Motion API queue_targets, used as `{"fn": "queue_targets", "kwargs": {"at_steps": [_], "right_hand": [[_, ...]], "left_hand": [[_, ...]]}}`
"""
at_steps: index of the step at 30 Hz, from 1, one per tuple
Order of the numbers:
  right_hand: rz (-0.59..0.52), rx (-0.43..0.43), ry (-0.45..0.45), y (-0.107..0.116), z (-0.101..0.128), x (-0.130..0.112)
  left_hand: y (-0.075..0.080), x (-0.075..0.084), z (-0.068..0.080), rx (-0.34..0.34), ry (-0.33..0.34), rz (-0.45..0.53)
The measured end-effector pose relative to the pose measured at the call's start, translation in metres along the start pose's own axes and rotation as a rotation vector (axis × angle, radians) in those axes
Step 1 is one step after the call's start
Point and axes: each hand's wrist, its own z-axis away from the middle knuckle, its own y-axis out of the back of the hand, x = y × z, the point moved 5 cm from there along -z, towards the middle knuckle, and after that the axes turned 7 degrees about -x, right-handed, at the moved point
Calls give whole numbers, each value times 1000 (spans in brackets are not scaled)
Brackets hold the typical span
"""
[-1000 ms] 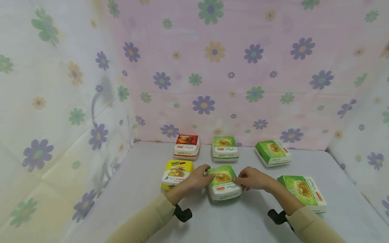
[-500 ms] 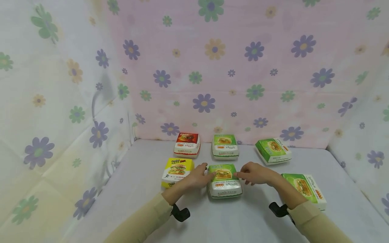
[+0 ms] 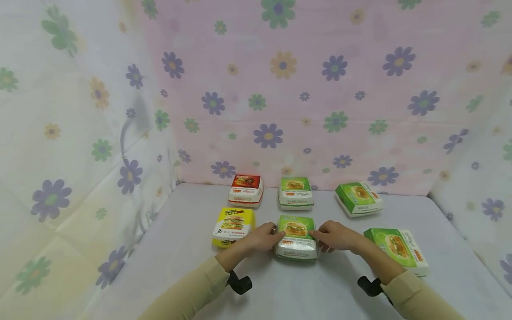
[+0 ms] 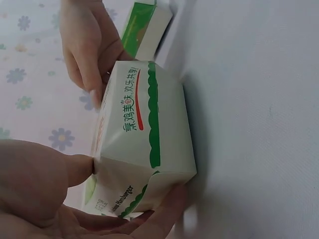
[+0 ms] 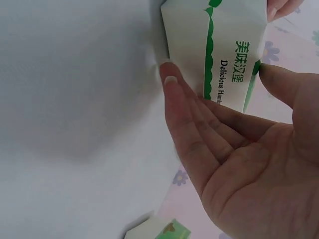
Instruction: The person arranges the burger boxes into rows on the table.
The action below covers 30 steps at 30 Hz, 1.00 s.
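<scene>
A green and white burger box (image 3: pixel 297 251) sits at the front middle of the table, between my hands. My left hand (image 3: pixel 265 236) holds its left side, thumb on the top and fingers low along the wall, as the left wrist view shows on the carton's printed side (image 4: pixel 127 174). From the right, my right hand (image 3: pixel 336 235) grips the same box. In the right wrist view its thumb meets the upper edge while the fingertips (image 5: pixel 172 79) touch the lower side wall.
A yellow burger box (image 3: pixel 234 226) stands close to my left hand. Behind are a red one (image 3: pixel 246 191) and a green one (image 3: pixel 296 194). Two more green boxes, one at the back right (image 3: pixel 359 199) and one nearer (image 3: pixel 397 250), lie turned. Flowered cloth walls (image 3: pixel 268 89) surround the white table.
Half a second ago my fingers stood slightly off the burger box; now they are closer around it. The box sits straighter than a second ago. The other boxes stay put.
</scene>
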Motion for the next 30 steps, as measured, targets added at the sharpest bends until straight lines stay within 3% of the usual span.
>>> {"fn": "queue_targets", "kwargs": {"at_steps": [11, 22, 30], "right_hand": [[-63, -2, 98, 2, 3, -1], [-109, 9, 81, 4, 0, 6], [-89, 17, 86, 4, 1, 7]], "left_hand": [[-6, 2, -4, -19, -25, 107], [-6, 4, -8, -8, -10, 118], [-6, 6, -6, -4, 2, 72]]}}
